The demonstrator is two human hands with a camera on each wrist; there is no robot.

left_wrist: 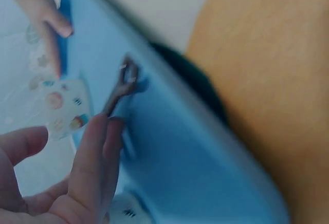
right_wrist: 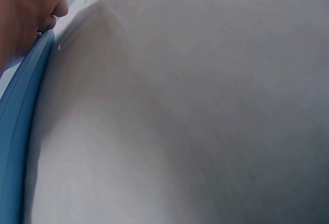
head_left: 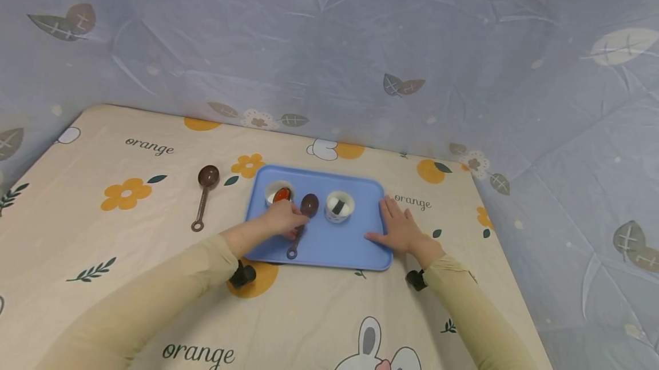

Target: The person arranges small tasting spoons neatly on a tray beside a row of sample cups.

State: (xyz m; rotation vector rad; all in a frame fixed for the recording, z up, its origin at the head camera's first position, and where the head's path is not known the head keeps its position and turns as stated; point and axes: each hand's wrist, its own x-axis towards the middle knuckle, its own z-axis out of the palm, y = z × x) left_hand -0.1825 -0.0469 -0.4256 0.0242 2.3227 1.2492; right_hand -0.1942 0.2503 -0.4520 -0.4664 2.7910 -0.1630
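Note:
A blue tray (head_left: 355, 247) bears two white cups and a brown spoon (head_left: 309, 205), its ringed handle toward the near edge. My left hand (head_left: 282, 219) reaches over the tray's left part, fingertips right at the spoon's handle (left_wrist: 122, 88). In the left wrist view its fingers are fairly straight, the thumb apart from them. The left cup (head_left: 272, 191), partly behind this hand, has a red-and-black piece (head_left: 281, 194) in it. A black-and-white piece (head_left: 338, 207) lies in the right cup (head_left: 337, 217). With spread fingers, my right hand (head_left: 404, 231) rests on the tray's right rim.
Left of the tray, a second brown spoon (head_left: 208, 178) lies on the cream tablecloth (head_left: 170, 278), which is printed with flowers and leaves. Grey-blue patterned sheeting (head_left: 329, 61) stands behind the table and along its right side.

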